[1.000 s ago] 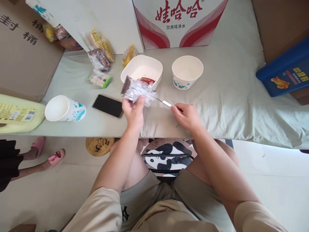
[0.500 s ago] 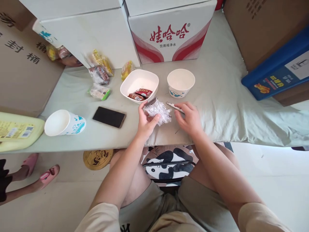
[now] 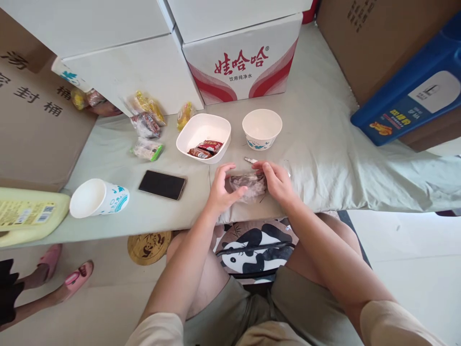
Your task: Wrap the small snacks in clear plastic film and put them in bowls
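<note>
In the head view, the left hand [image 3: 225,191] has its grip around the left end of a dark bundle in crumpled clear plastic [image 3: 248,186], the thumb along its near side and the fingers at its far edge, a hold judged to steady the loose, slippery wrapping. The right hand [image 3: 277,185] is curled against the bundle's right end; its inner side is hidden, and it cannot be told whether its grip is clenched, loose or grasping anything. The bundle is at the near edge of a desk draped in pale grey-green cloth [image 3: 324,125], between both hands, presumably because work there needs little reach. Just beyond the right fingertips a slim white implement [image 3: 250,160] shows in part; whether it is held or lies free cannot be determined. Ahead, a white rounded-square bowl [image 3: 221,126] holds small red-and-brown wrapped packets [image 3: 206,149]; to its right, a round white paper bowl with blue leaf print [image 3: 262,143] sits upright, mouth up. Both appear placed within easy reach of either hand. A flat black rectangular phone [image 3: 163,184] lies left of the left hand, well apart from the bundle, a position judged to keep it out of the hands' way.
</note>
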Available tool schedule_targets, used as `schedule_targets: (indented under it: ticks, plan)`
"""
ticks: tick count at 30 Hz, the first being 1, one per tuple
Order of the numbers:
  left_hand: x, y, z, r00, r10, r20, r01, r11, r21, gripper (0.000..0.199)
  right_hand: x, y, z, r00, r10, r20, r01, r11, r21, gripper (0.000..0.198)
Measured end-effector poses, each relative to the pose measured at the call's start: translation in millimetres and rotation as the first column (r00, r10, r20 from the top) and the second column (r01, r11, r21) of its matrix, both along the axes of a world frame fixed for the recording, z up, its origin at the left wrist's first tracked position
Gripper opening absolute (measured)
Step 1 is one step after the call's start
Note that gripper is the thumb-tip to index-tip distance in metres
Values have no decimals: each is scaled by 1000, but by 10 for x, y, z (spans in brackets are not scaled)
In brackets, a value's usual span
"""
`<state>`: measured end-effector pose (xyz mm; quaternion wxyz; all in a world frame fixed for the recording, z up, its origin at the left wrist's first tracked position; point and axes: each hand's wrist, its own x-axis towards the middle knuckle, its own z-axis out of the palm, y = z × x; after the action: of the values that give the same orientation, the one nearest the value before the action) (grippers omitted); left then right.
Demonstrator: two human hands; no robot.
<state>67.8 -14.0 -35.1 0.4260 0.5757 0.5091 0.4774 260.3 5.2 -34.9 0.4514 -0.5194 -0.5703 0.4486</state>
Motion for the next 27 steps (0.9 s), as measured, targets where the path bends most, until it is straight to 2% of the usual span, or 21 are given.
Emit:
schedule_targets:
  ticks: [2, 4, 6, 8, 9, 10, 12, 14, 16, 18, 20, 22, 24, 26, 27]
  plan:
    - [-20, 25, 20, 996, -46, -74, 43, 998, -52, 38, 23, -8, 11, 1000, 0, 4, 0, 1000, 17, 41]
    - [-47, 53, 43, 999, -4, -36, -1, 990, -140, 22, 50, -22, 18, 998, 28, 50, -29, 999, 29, 36]
    - [-86, 79, 67, 986, 146, 77, -129, 972, -195, 21, 75, -36, 20, 988, 90, 125, -98, 993, 61, 31]
    - [-132, 96, 92, 928, 308, 209, -261, 939, -223, 23, 89, -45, 16, 961, 182, 208, -212, 968, 132, 38]
    - [-155, 98, 105, 897, 349, 271, -293, 929, -228, 24, 90, -47, 13, 944, 221, 246, -267, 948, 172, 41]
    - [-175, 94, 117, 875, 358, 325, -297, 928, -223, 26, 86, -47, 10, 928, 250, 276, -312, 928, 206, 40]
    - [-200, 72, 137, 882, 268, 387, -213, 960, -180, 34, 71, -45, 11, 918, 262, 298, -337, 910, 240, 28]
    - [-204, 42, 143, 934, 112, 340, -68, 988, -141, 43, 58, -39, 19, 938, 228, 262, -291, 928, 233, 17]
    - [-195, 27, 138, 972, 46, 230, -8, 986, -164, 39, 59, -29, 27, 970, 157, 185, -194, 960, 203, 12]
    - [-189, 40, 129, 976, 128, 177, -92, 976, -195, 20, 79, -11, 23, 994, 48, 97, -63, 985, 158, 10]
    - [-199, 75, 127, 937, 273, 216, -230, 951, -205, 12, 108, 9, 10, 995, -98, 22, 94, 988, 120, 10]
    - [-224, 109, 137, 888, 367, 276, -316, 925, -212, 15, 134, 19, 5, 961, -275, -13, 274, 953, 130, 14]
    - [-251, 121, 151, 869, 388, 306, -335, 918, -213, 16, 150, 9, 20, 904, -427, -17, 421, 884, 204, 19]
    - [-266, 107, 156, 906, 319, 278, -276, 943, -185, 19, 158, -16, 47, 876, -482, -17, 463, 830, 310, 21]
    - [-268, 94, 152, 941, 255, 223, -222, 962, -160, 23, 159, -27, 58, 886, -463, -6, 434, 826, 360, 22]
